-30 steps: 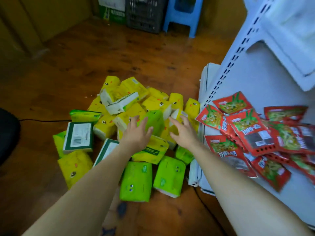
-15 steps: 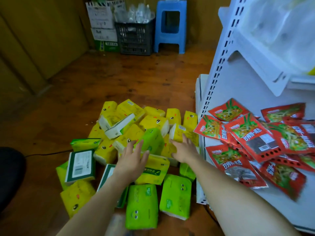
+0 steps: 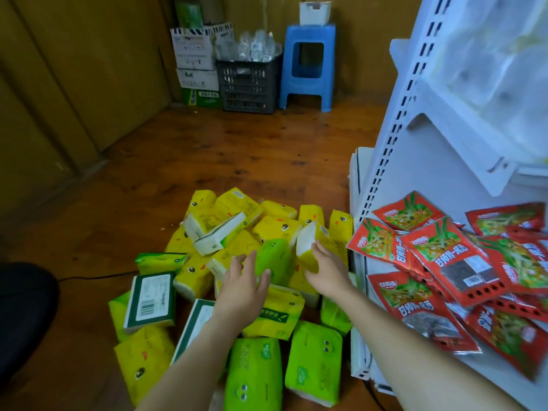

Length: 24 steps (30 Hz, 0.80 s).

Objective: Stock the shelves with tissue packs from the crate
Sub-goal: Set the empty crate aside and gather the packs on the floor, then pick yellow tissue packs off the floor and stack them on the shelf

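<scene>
I am seeing my right hand (image 3: pixel 329 271) gripping a soft yellow plastic-wrapped tissue pack (image 3: pixel 311 247) near its flat white end. The pack is resting on top of the heap of yellow and green packs (image 3: pixel 192 274) on the brown wooden floor (image 3: pixel 237 161), just beside the white perforated metal shelf (image 3: pixel 400 173). My left hand (image 3: pixel 241 287) is hovering with straight, spread fingers over a glossy bright green pack (image 3: pixel 274 256), holding nothing. Crinkled red snack bags (image 3: pixel 456 262) are lying at the shelf's front edge.
</scene>
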Motion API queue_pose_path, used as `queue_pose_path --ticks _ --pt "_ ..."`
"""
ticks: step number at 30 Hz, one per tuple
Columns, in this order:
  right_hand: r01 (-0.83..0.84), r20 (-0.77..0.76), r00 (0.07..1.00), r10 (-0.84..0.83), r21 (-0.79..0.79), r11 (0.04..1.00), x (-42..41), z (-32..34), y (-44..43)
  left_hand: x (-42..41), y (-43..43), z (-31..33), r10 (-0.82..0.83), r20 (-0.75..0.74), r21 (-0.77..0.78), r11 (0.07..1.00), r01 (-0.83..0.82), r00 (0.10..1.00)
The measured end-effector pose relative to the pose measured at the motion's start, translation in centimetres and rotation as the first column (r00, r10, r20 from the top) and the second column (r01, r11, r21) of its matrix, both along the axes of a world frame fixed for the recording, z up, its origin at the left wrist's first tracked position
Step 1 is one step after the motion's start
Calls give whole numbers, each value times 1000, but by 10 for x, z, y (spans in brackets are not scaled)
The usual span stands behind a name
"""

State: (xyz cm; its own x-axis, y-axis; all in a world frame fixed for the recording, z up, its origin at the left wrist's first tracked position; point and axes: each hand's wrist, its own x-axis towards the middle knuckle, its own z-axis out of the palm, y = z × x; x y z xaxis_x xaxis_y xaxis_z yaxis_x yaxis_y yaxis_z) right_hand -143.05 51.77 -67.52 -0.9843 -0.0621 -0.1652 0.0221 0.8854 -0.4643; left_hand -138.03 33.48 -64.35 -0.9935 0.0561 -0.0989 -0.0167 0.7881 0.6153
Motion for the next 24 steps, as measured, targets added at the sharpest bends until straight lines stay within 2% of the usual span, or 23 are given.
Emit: queue_pose_path --ticks 2,5,9,13,19,24 --pt "43 -36 998 -51 -181 983 1 12 1 -1 2 1 -11 1 -2 1000 11 1000" --pt "75 -41 994 -103 -439 895 3 35 3 -4 5 5 -26 -29 -57 998 24 999" --pt "60 -12 996 -85 -608 792 11 67 -4 -7 10 19 -10 -36 -11 1000 10 999" --pt "-6 -28 999 -16 -643 766 25 87 -23 -4 11 37 40 -81 126 992 -29 996" --pt "-204 -86 978 191 -596 777 49 98 -52 0 -1 62 124 -141 345 936 -69 982" --pt "-271 -119 960 252 -610 744 58 108 -66 5 -22 65 105 -160 422 906 -28 981"
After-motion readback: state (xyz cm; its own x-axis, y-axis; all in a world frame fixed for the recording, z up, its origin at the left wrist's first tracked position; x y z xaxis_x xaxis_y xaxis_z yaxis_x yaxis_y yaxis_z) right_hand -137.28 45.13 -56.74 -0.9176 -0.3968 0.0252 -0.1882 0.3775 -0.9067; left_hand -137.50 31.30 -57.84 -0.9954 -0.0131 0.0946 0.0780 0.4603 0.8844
